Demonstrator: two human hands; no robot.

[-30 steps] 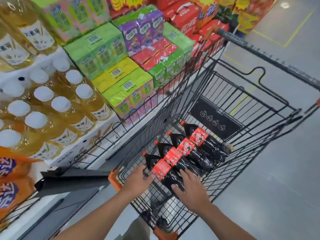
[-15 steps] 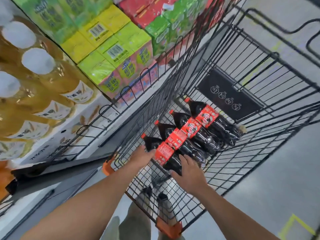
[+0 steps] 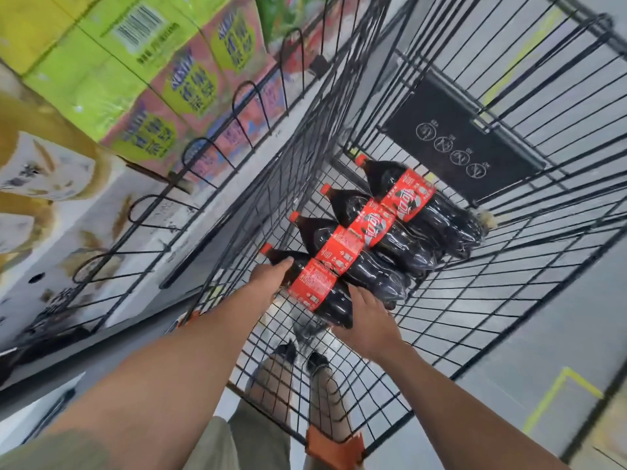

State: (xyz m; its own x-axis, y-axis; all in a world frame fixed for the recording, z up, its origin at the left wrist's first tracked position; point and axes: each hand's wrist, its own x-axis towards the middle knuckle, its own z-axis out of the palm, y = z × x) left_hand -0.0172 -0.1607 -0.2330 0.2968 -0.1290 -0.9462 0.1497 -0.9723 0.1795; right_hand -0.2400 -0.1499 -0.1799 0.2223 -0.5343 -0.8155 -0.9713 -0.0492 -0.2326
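**Both hands on the nearest cola bottle in the cart**

The nearest cola bottle point(image 3: 314, 286), dark liquid in clear plastic with a red screw cap and a red wrap label, is seen lying on its side at the near end of the black wire shopping cart point(image 3: 475, 310). It is placed at about seven o'clock from the basket's middle. Its cap is pointed toward ten o'clock, its base toward four.

The left hand point(image 3: 271, 276) is wrapped over the bottle's shoulder just below the cap, with the thumb laid on top and the other fingers tucked out of sight beneath. The right hand point(image 3: 368, 320) is cupped round the base end, at five o'clock of the bottle. Its thumb is stretched along the dark plastic and its fingers are curled under. So the bottle is held at both ends. Whether it is resting on the wire floor cannot be told.

Three more cola bottles point(image 3: 400, 228) of the same make are ranged side by side toward one o'clock, caps all turned to ten o'clock. The closest of them is pressed against the held one. Beyond them, a black rectangular plaque with four white round icons point(image 3: 458, 144) is fixed to the cart's far wall. An orange plastic corner bumper point(image 3: 334, 446) is seen at six o'clock on the near rim, and dark shoes point(image 3: 317, 360) are visible through the wire floor.

At ten to eleven o'clock, green-and-pink shrink-wrapped drink cartons point(image 3: 152, 79) are stacked behind a black wire shelf fence point(image 3: 207, 140). At nine o'clock, amber tea bottles with white labels point(image 3: 37, 164) are caught, blurred. A yellow tape line point(image 3: 546, 400) is marked on the grey floor at four o'clock.
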